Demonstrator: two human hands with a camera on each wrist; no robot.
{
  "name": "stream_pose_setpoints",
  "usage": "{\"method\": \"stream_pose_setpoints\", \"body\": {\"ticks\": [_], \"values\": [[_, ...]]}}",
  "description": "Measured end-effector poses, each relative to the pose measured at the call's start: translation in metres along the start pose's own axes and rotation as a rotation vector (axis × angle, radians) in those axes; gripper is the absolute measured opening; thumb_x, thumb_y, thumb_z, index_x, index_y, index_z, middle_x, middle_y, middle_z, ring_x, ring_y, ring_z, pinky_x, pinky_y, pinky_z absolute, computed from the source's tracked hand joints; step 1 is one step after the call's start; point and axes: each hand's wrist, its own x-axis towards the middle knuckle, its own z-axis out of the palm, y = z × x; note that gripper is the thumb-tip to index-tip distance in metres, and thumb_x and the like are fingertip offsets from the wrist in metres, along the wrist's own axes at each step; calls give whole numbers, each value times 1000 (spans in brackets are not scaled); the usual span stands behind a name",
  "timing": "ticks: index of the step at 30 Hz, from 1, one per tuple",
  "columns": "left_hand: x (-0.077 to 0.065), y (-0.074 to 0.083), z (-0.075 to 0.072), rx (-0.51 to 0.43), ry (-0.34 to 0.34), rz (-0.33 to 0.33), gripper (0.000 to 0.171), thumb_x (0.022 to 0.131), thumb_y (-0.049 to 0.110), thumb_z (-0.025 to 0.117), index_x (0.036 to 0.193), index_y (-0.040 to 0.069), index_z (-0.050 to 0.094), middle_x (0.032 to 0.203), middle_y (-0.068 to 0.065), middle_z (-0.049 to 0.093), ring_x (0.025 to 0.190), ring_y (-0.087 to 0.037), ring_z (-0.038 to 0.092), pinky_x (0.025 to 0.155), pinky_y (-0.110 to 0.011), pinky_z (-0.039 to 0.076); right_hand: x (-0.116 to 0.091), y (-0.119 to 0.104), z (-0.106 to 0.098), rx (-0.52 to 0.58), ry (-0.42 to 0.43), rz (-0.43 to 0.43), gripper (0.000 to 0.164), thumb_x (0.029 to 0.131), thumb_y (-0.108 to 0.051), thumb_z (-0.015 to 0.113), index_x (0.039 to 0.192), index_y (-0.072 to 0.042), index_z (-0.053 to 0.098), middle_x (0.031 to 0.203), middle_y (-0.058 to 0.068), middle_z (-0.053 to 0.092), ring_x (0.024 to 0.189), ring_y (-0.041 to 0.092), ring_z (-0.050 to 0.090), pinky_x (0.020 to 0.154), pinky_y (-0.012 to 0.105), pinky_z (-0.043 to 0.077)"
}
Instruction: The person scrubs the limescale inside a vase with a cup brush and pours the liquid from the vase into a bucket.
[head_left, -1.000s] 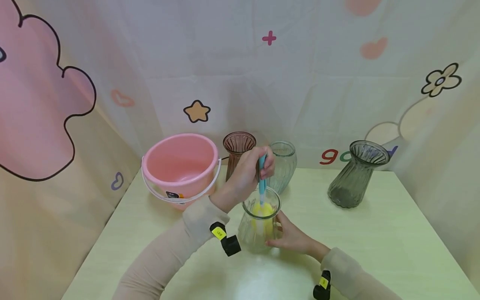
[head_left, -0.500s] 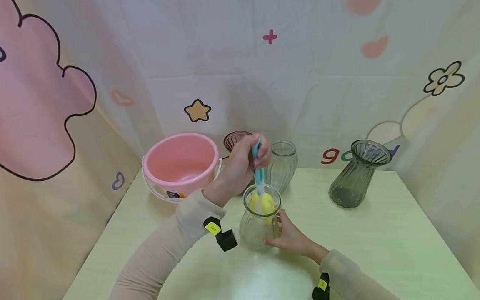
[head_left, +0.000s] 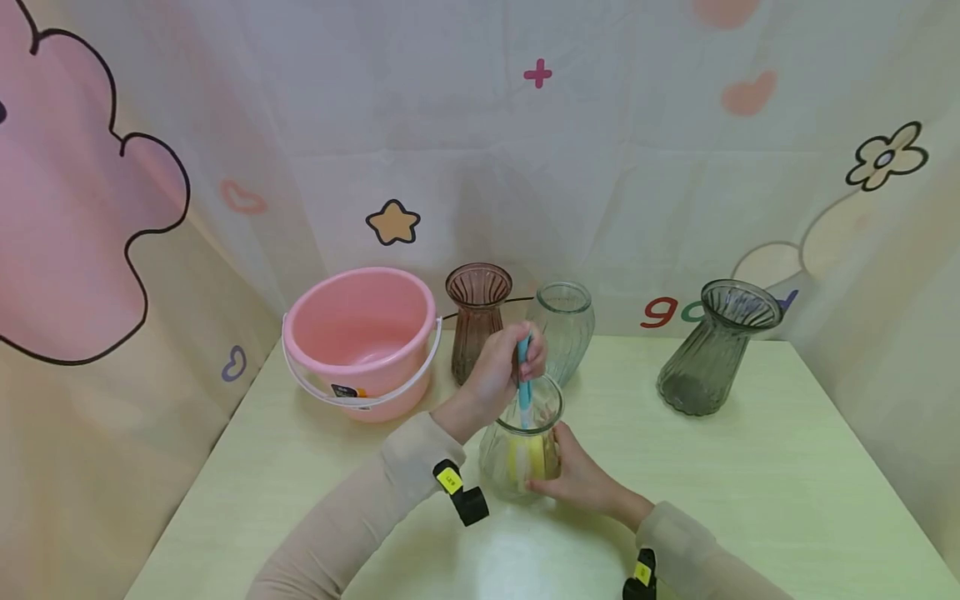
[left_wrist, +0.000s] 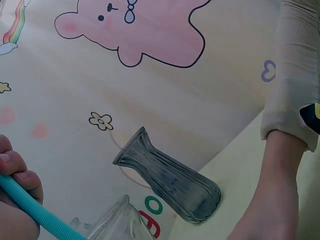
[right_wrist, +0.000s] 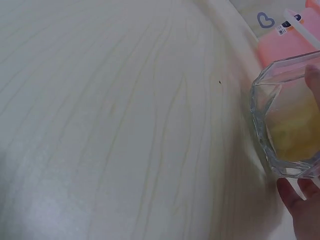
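A clear glass vase (head_left: pixel 495 457) stands at the middle of the table. My left hand (head_left: pixel 495 377) grips the blue handle of a sponge bottle brush (head_left: pixel 524 387) above the vase's mouth. Through the glass shows the brush's yellow sponge head (head_left: pixel 527 462), low inside. My right hand (head_left: pixel 587 477) holds the vase low on its right side, thumb in front. In the left wrist view, the ribbed turquoise handle (left_wrist: pixel 30 205) slants down from the curled fingers. The vase's faceted base (right_wrist: pixel 272 145) appears at the right edge of the right wrist view, fingers around it.
A pink bucket (head_left: pixel 360 367) with a white handle stands to the left. Behind the hands are a brownish-pink vase (head_left: pixel 474 333) and a pale clear vase (head_left: pixel 573 342). A grey-green vase (head_left: pixel 701 367) stands to the right. A printed curtain (head_left: pixel 600 167) hangs behind the table (head_left: pixel 787 467).
My left hand rose with the brush, lifting the sponge toward the rim, then pushed it down deeper into the vase. My right hand keeps its hold on the vase.
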Motion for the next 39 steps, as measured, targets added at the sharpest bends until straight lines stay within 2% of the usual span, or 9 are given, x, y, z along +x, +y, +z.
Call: {"method": "stream_pose_setpoints", "body": {"ticks": [2, 6, 13, 17, 20, 26, 33, 36, 39], "values": [[-1, -1, -1, 20, -18, 8, 32, 93, 19, 28, 64, 10, 37, 55, 5, 33, 50, -8, 30, 51, -22, 25, 0, 0, -3, -19, -28, -14, 89, 73, -23, 77, 139, -8, 18, 137, 13, 32, 127, 25, 33, 104, 49, 27], [-2, 0, -2, 47, -21, 22, 32, 94, 17, 26, 64, 9, 36, 55, 4, 33, 50, -9, 30, 51, -22, 25, 3, 3, -11, -14, -93, -41, 89, 76, -21, 74, 142, -13, 14, 141, 12, 29, 130, 28, 30, 99, 50, 35], [-5, 2, -1, 46, -11, 16, 32, 94, 17, 26, 64, 9, 37, 56, 4, 33, 50, -10, 30, 52, -23, 26, 8, 6, -18, 60, -177, -30, 90, 79, -17, 71, 145, -20, 10, 147, 8, 23, 134, 27, 25, 99, 49, 38], [-6, 8, 3, 57, -12, 26, 33, 93, 18, 26, 64, 10, 37, 55, 5, 33, 50, -10, 30, 52, -23, 26, 9, 7, -14, 72, -151, -89, 88, 77, -17, 73, 144, -19, 15, 145, 8, 24, 133, 29, 24, 96, 49, 40], [-5, 18, 6, 62, -20, 51, 33, 93, 16, 26, 63, 10, 38, 55, 5, 33, 50, -10, 30, 52, -24, 25, 9, 6, -12, 65, -124, -102, 88, 76, -17, 74, 142, -17, 17, 142, 9, 26, 131, 30, 27, 95, 50, 41], [2, 48, 17, 69, -57, 86, 35, 94, 16, 25, 62, 10, 38, 55, 3, 34, 50, -12, 30, 52, -25, 25, 5, 3, -10, 52, -93, -43, 83, 74, -17, 76, 137, -12, 22, 134, 11, 33, 125, 31, 36, 94, 51, 41], [10, 81, 26, 63, -91, 143, 35, 94, 16, 25, 63, 10, 39, 55, 3, 32, 50, -12, 30, 52, -26, 24, 6, 6, -6, 51, -61, -25, 82, 72, -17, 77, 135, -9, 24, 133, 13, 31, 124, 33, 36, 93, 53, 41], [10, 85, 27, 55, -94, 161, 34, 93, 16, 25, 63, 11, 39, 55, 3, 32, 51, -12, 29, 52, -25, 25, 6, 6, -5, 49, -47, -18, 84, 72, -16, 77, 135, -7, 23, 135, 14, 29, 126, 35, 34, 94, 54, 40], [8, 78, 25, 48, -79, 156, 34, 93, 15, 25, 62, 11, 39, 55, 3, 32, 50, -12, 29, 52, -25, 24, 5, 4, -5, 45, -33, 5, 87, 72, -17, 78, 137, -6, 20, 136, 15, 28, 128, 35, 31, 95, 54, 39]]}}
